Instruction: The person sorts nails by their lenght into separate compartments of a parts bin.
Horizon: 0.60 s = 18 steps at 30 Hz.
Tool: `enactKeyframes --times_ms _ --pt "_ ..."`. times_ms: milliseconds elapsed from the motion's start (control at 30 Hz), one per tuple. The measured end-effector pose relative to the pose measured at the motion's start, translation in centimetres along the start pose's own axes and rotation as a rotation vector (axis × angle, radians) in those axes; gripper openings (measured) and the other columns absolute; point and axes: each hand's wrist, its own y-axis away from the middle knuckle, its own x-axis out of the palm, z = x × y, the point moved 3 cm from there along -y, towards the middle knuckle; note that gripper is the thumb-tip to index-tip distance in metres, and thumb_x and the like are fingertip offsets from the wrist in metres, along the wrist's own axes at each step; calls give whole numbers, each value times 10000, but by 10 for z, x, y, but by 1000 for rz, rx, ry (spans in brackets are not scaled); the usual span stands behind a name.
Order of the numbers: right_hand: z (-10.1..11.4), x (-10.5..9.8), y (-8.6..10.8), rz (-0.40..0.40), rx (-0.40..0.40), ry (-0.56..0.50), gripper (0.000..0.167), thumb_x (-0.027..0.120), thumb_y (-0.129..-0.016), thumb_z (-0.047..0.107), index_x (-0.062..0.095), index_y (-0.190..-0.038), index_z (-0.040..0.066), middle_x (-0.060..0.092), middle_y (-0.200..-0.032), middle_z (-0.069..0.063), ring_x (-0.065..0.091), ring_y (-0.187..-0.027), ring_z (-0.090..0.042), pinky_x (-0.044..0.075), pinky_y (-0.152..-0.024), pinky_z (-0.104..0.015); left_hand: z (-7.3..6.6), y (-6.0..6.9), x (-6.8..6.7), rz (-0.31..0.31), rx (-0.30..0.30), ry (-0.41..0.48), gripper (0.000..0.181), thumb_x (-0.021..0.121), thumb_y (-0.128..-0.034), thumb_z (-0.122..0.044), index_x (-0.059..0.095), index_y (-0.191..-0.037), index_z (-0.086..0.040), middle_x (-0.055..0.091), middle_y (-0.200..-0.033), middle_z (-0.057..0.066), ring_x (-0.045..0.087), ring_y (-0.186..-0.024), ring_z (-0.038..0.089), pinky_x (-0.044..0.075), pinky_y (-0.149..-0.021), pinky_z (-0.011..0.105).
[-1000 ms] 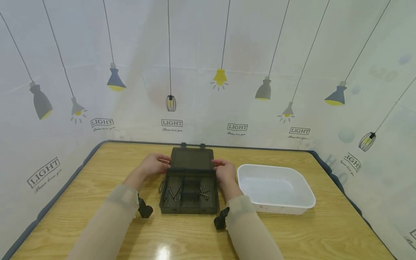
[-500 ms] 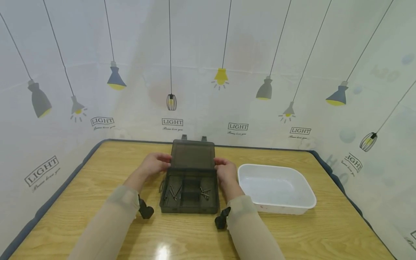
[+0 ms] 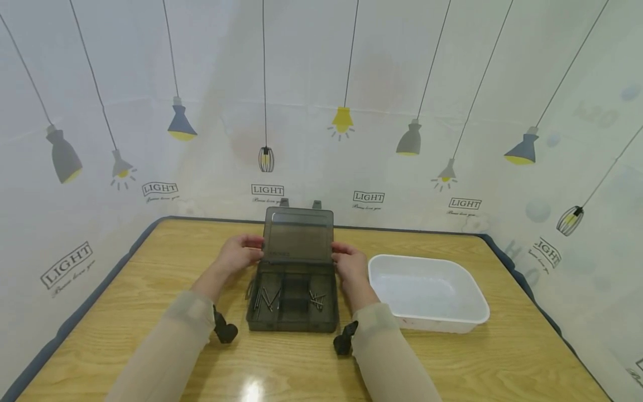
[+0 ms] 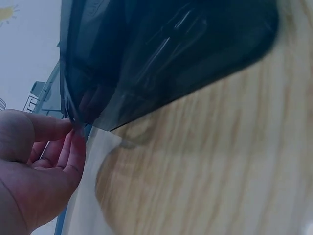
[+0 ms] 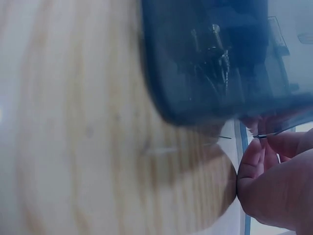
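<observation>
A dark see-through plastic storage box [image 3: 308, 323] lies on the table with its lid [image 3: 298, 234] raised at the back, two latches on the lid's top edge. Thin metal pieces [image 3: 270, 301] lie in its left compartment, and a small pile of metal pieces [image 3: 317, 300] in the right one; their kind is too small to tell. My left hand [image 3: 236, 258] pinches the lid's left edge; in the left wrist view, the left hand's thumb and fingers [image 4: 63, 159] meet at that edge. On the opposite side my right hand [image 3: 350, 268] pinches the lid's right edge between thumb and fingers [image 5: 252, 161].
To the right of my right hand stands a white plastic tub [image 3: 437, 322]. The wooden table [image 3: 281, 368] ends at a dark blue border [image 3: 402, 229], with a lamp-printed cloth [image 3: 311, 72] behind it.
The lid has swung up to a steeper angle, its latched edge rising against the backdrop. Both hands keep their hold on its sides; the box base and white tub stay in place.
</observation>
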Motion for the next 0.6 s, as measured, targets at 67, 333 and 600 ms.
enactKeyframes --times_ms 67,333,600 --pt "0 0 0 0 7 -39 307 655 -1001 -79 788 -1269 -9 777 -1256 -178 669 -944 -155 528 -729 -207 1 1 0 -12 6 7 479 662 -1011 71 574 -1479 110 598 -1499 330 684 -1220 300 635 -984 317" --pt "3 0 3 6 -45 -105 422 624 -987 -105 711 -1391 -21 778 -1192 -167 654 -836 -111 509 -651 -201 4 0 1 -44 39 67 558 632 -1027 75 503 -1569 48 610 -1447 328 707 -1083 212 639 -920 278" --pt "6 0 4 15 -25 -63 389 657 -1022 -45 760 -1386 47 746 -1315 -210 656 -921 -125 520 -690 -189 2 1 -2 -87 63 128 526 616 -1091 6 510 -1605 -26 620 -1364 260 702 -909 105 638 -854 247"
